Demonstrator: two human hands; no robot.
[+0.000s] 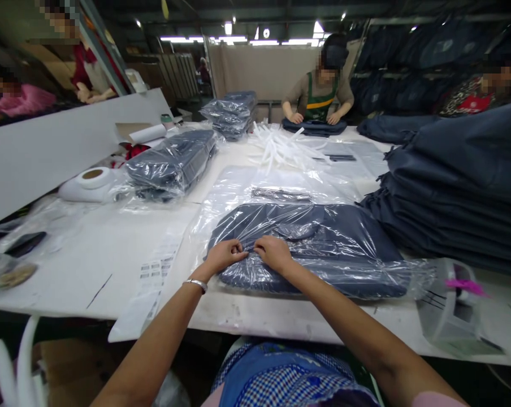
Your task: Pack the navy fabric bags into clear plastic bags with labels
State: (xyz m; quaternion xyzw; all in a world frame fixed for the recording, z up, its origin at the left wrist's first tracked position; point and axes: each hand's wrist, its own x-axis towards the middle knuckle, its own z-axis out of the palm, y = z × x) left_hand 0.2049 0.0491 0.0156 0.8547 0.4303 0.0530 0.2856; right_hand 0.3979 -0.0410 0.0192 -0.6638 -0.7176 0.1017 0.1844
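Note:
A folded dark navy fabric item [357, 232] lies flat in front of me inside a clear plastic bag [323, 277]. My left hand [226, 255], with a silver bracelet at the wrist, has its fingers pinched on the plastic near the left part of the bundle. Close beside it, my right hand [274, 252] also pinches the plastic, its knuckles up. A small gap separates the two hands. What lies right under the fingertips is partly hidden. Flat clear bags [234, 186] are spread just behind the bundle.
A tall stack of navy fabric [459, 198] rises on the right, with a clear plastic box [446, 316] nearer. Wrapped bundles [170, 161] and a white roll [90, 183] stand left. White strips [276, 147] lie further back. A co-worker [319, 99] handles navy fabric across the table.

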